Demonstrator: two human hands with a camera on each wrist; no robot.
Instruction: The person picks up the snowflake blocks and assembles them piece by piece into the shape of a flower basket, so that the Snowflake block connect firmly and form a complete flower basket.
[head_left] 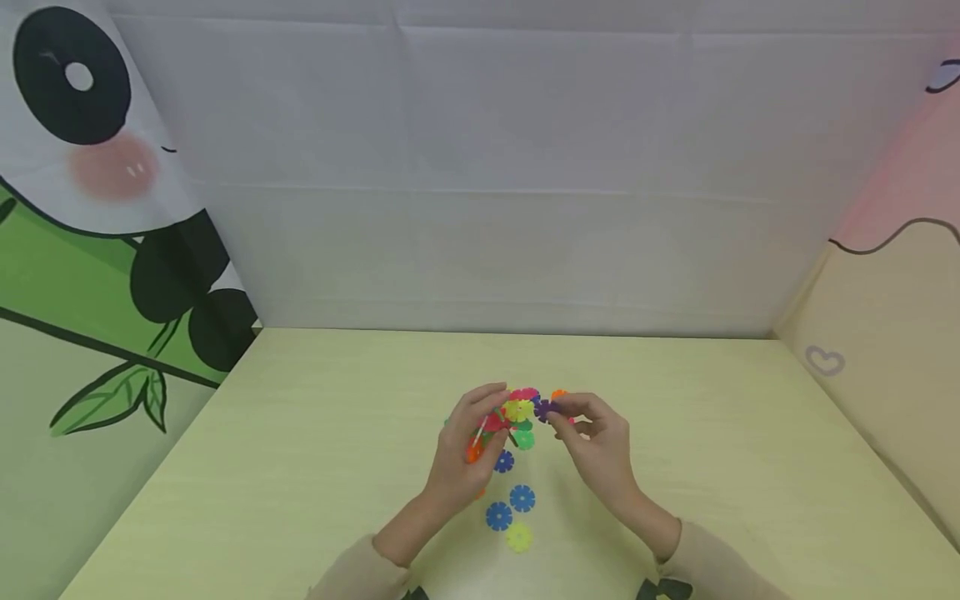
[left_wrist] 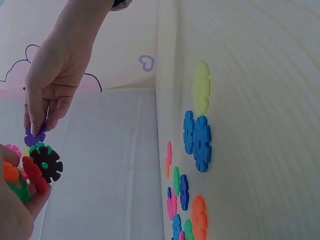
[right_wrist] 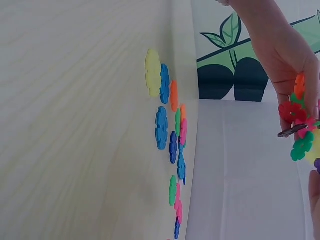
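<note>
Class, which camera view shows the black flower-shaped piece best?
The left wrist view: the black piece is turned broadly toward the camera, its notched rim clear. The right wrist view shows it nearly edge-on; the head view shows only a thin dark sliver.

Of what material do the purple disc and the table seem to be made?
Purple disc: probably plastic, judging by its even colour and notched rim; its finish is hard to tell. Table: perhaps wood or a printed covering, fairly matt, with faint grain streaks.

A multicoloured disc cluster (head_left: 517,411) and a purple notched disc (head_left: 544,410) are held aloft; loose discs (head_left: 522,498) lie flat.
</note>
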